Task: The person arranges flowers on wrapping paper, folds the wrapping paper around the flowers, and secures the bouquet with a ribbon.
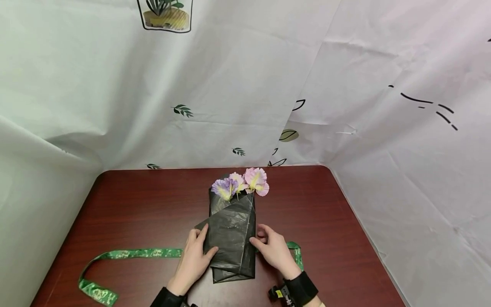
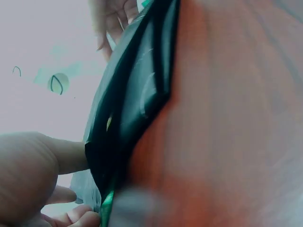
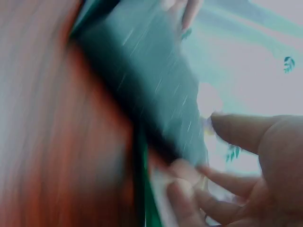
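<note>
A flower bouquet wrapped in black paper [image 1: 232,232] lies upright in the head view's middle, its top pointing away from me. Purple and pink flowers [image 1: 256,181] stick out of the wrap's open top. My left hand [image 1: 193,258] holds the left edge, thumb on the front sheet and fingers by the folded flap. Beside the right edge is my right hand [image 1: 274,249], fingers loosely bent, its thumb tip close to the paper. A green patterned ribbon [image 1: 142,253] runs beneath the bouquet and shows on both sides. In the right wrist view, the ribbon [image 3: 150,208] passes near the fingers.
The brown wooden table [image 1: 330,213] carries everything. Its back edge meets a white printed curtain [image 1: 230,85], which also hangs along both sides. The ribbon's free left end curls toward the table's front left.
</note>
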`<state>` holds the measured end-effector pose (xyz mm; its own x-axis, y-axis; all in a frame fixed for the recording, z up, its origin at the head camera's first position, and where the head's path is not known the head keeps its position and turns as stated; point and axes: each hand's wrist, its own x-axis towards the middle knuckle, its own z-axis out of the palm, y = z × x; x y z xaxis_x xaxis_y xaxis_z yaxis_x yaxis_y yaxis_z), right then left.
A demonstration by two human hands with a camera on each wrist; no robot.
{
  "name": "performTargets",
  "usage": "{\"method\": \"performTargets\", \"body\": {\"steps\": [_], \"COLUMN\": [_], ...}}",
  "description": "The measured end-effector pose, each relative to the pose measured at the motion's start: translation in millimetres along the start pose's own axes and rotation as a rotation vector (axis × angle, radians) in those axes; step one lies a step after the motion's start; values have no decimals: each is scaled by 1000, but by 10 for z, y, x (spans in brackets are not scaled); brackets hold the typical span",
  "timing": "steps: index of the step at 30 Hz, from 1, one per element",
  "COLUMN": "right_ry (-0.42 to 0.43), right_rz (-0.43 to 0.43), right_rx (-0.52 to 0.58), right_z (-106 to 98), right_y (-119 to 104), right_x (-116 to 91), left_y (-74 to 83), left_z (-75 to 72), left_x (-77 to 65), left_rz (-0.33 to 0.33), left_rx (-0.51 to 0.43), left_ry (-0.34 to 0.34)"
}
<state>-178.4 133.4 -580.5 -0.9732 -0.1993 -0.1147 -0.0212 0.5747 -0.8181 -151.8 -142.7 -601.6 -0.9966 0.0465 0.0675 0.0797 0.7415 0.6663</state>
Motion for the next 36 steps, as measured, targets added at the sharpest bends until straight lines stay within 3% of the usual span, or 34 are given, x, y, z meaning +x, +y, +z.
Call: {"method": "performTargets", "body": {"steps": [4,11,18,24,26,29,32,36], "right_ry": [-62,-187,-313,-295,-278,-265,-247,-236], "right_rz": [92,145,176,157,141,139,150,171], "right_rx": [188,440,740,901,902,899,900,932], "right_z": [51,130,172,199,199,201,208,236], "right_y": [-70,-122,-129,-117,-121,-121,-109,-83], "right_x": [82,167,158,146,147,154,159,159], "left_y": [9,27,78,147,166,183,172,115], "left_z": [28,10,-49,-85,-86,-85,-86,-98], "left_x": [-13,-18,-15,-13,-14,-10,-11,-49], "left_rz": [-3,-13,-73,-108,-128,-174,-251,-306], "left_rx": [-4,-28,-150,-299,-414,-695,-1023,-1363], "left_ry": [1,-24,-30,-54,-62,-110,-207,-349]}}
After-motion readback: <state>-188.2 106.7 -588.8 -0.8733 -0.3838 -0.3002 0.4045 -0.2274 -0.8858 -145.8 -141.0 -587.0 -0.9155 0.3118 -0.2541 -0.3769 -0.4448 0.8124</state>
